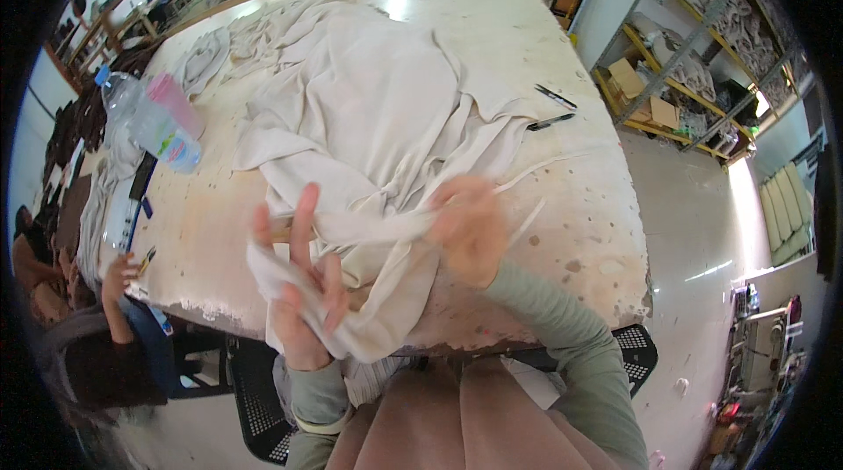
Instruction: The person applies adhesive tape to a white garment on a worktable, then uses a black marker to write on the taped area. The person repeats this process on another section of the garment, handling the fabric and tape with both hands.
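Note:
A large cream knit garment (369, 75) lies rumpled over the middle of the table, its near end gathered in folds at the front edge. My left hand (303, 286) is in these near folds with its fingers spread apart; cloth passes around the hand and hangs below it. My right hand (470, 229), blurred by motion, is closed on a narrow band of the same garment that stretches across toward the left hand. Thin cream strips trail on the table to the right of the right hand.
Two black pens (555, 110) lie at the right of the table (580, 224). At the left stand a clear water bottle (149, 119) and a pink cup (176, 101). Another person's hand (118, 277) shows at the left edge. Loaded shelves (685, 57) stand beyond, right.

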Action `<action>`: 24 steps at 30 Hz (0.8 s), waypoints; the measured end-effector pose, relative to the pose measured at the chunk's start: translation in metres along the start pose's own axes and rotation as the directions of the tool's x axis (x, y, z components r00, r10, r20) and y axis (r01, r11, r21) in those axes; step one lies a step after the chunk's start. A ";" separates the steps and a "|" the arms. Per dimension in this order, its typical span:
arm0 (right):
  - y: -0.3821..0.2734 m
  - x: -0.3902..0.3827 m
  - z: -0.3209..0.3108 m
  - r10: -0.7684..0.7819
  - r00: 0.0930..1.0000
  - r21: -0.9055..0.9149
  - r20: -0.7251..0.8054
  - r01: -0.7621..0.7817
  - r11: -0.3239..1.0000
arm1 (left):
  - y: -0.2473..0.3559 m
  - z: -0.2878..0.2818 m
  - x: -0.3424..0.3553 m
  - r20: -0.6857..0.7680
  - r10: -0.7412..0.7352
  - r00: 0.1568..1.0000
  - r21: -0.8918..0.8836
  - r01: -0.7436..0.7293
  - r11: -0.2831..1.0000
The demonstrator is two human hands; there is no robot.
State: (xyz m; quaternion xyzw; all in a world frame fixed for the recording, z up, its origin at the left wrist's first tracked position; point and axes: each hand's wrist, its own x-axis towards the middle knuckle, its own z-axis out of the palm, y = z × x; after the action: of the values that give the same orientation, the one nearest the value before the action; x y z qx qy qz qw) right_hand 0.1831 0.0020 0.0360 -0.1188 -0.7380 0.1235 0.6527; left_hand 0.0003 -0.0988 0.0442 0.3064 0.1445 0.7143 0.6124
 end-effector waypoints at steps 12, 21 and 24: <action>-0.020 -0.025 0.038 0.774 0.514 0.214 0.370 -0.858 0.467 | 0.000 -0.018 0.004 -0.246 -0.314 0.917 0.828 0.368 0.424; -0.013 -0.043 0.046 0.714 0.287 0.420 0.639 -0.907 -0.012 | -0.014 -0.011 -0.008 0.115 0.110 0.987 0.990 -0.123 0.066; -0.013 -0.040 0.041 0.705 0.221 0.361 0.674 -0.931 -0.052 | -0.018 -0.009 -0.010 0.170 0.123 0.978 0.985 -0.174 0.019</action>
State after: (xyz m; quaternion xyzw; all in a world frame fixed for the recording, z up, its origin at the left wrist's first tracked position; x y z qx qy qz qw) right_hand 0.1466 -0.0246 -0.0022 -0.2519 -0.4689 0.7892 0.3065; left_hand 0.0094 -0.1032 0.0245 0.6709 0.5547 0.4678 0.1531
